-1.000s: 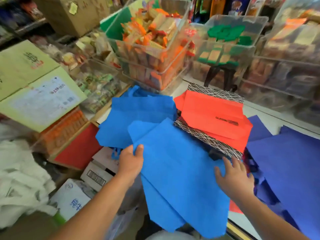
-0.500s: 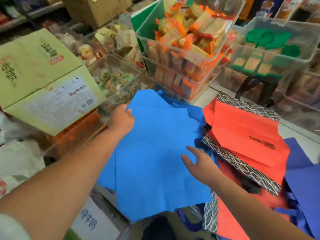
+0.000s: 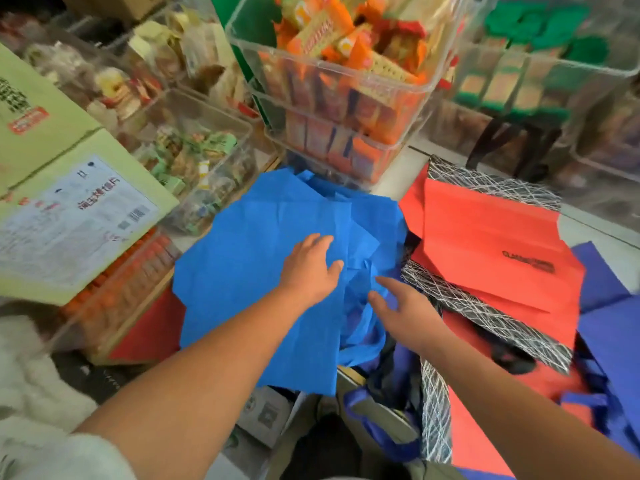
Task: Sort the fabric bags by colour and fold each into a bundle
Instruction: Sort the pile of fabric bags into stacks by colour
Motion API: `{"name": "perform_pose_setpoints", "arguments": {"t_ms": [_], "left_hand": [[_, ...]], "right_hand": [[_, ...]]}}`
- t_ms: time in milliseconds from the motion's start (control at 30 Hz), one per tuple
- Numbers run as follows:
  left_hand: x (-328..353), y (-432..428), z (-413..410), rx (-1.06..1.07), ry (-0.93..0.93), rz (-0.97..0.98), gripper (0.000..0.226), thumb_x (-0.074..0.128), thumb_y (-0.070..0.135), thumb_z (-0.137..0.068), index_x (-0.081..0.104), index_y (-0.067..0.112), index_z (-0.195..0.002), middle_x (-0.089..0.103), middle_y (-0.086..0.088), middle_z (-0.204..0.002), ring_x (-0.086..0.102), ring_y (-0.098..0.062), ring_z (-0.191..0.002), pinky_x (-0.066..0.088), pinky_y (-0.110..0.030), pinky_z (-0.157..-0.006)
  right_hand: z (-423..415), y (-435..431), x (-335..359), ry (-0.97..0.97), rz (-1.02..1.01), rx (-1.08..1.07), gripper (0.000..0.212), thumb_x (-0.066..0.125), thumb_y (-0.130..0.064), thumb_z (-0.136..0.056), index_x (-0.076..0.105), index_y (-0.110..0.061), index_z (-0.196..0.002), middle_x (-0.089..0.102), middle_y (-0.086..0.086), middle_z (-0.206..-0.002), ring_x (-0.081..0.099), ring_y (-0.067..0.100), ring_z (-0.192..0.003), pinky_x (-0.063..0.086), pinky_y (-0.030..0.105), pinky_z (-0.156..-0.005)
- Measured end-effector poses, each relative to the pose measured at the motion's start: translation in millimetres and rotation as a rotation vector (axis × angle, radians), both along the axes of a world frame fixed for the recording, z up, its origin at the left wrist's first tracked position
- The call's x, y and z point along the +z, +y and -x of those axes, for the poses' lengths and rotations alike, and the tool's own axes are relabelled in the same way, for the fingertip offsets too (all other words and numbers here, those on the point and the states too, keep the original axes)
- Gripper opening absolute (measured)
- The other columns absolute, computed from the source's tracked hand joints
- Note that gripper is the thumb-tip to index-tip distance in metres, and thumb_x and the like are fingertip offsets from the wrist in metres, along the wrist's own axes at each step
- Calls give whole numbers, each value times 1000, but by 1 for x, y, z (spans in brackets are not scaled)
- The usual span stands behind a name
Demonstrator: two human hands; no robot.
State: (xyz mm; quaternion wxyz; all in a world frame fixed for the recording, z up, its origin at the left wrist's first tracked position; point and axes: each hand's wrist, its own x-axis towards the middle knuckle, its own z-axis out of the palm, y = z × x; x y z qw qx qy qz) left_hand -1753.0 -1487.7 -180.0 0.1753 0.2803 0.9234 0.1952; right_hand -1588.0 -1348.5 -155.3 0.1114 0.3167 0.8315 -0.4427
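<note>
Left hand lies flat, fingers straight, on the bright blue fabric bags piled on the surface. Right hand is spread loose beside it, holding nothing. A clear plastic bin of orange snack packs crowds right behind, and red fabric bags butt up alongside.

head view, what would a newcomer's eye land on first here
The bright blue fabric bags spread in the centre catch the eye first, with the left hand flat on top of them and the right hand open just to its right. Next come the red bags on the right, lying over black-and-white patterned fabric, and behind them the clear bin heaped with orange snack packs.
</note>
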Motion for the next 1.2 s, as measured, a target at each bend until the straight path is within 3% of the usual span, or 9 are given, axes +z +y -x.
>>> {"name": "perform_pose_setpoints", "arguments": {"t_ms": [267, 433, 633, 767, 867, 967, 1033, 1100, 1200], "left_hand": [[-28, 35, -198, 26, -392, -104, 23, 66, 34, -88, 65, 14, -99, 66, -6, -95, 62, -27, -86, 52, -40, -84], [-47, 58, -261, 296, -452, -116, 34, 79, 35, -85, 66, 8, -101, 62, 2, -89, 59, -18, -85, 45, -33, -80], [-40, 88, -270, 203, -445, 156, 57, 76, 59, -77, 56, 9, -59, 55, -1, -53, 57, -23, -60, 39, -34, -55], [-54, 100, -280, 189, -638, 79, 60, 74, 66, -55, 70, 11, -77, 74, -5, -75, 67, -20, -70, 59, -43, -77], [-37, 114, -296, 137, -699, 40, 42, 82, 41, -77, 74, 12, -106, 76, -6, -105, 69, -16, -94, 56, -38, -93], [-15, 123, -308, 21, -990, -163, 41, 62, 4, -97, 61, 17, -136, 65, 12, -126, 62, -4, -115, 48, -24, -100], [-17, 110, -311, 52, -874, -251, 32, 61, 1, -97, 72, 17, -122, 72, 13, -114, 67, 2, -104, 51, -24, -94], [-26, 85, -303, 235, -495, -229, 27, 67, 9, -93, 72, 19, -118, 71, 9, -115, 67, -5, -105, 50, -28, -97], [-49, 38, -284, 513, -343, -73, 28, 71, 16, -84, 67, 13, -111, 63, -8, -112, 63, -30, -102, 52, -45, -91]], "right_hand": [[-170, 54, -18, -31, -129, -194, 32, 67, -26, -98, 71, -13, -127, 70, 5, -127, 64, 24, -121, 41, 26, -96], [-282, 72, -47, -140, -94, -106, 44, 65, -32, -99, 60, -21, -142, 60, -1, -143, 59, 20, -127, 40, 24, -100], [-330, 122, -66, -102, -226, -181, 61, 62, -37, -98, 43, -29, -155, 39, -1, -162, 50, 27, -138, 45, 36, -103], [-355, 177, -70, -284, -270, -574, 55, 58, -50, -90, 55, -20, -136, 54, 24, -134, 50, 42, -129, 44, 52, -106], [-360, 180, -43, -478, -440, -377, 45, 50, -55, -89, 62, -18, -112, 62, 15, -116, 57, 40, -113, 50, 48, -90], [-332, 131, -18, -160, -612, -149, 37, 70, -55, -81, 70, -27, -105, 65, -1, -101, 60, 29, -98, 54, 41, -71], [-311, 93, -27, 4, -439, -36, 71, 73, -68, -72, 63, -30, -131, 62, -4, -123, 60, 23, -111, 58, 42, -79], [-295, 73, -54, -128, -269, 60, 102, 56, -80, -69, 41, -26, -155, 41, -1, -157, 43, 24, -142, 45, 41, -110], [-288, 76, -83, -340, -269, 114, 105, 57, -72, -82, 15, -19, -163, 13, 11, -170, 15, 30, -157, 22, 39, -125]]}}
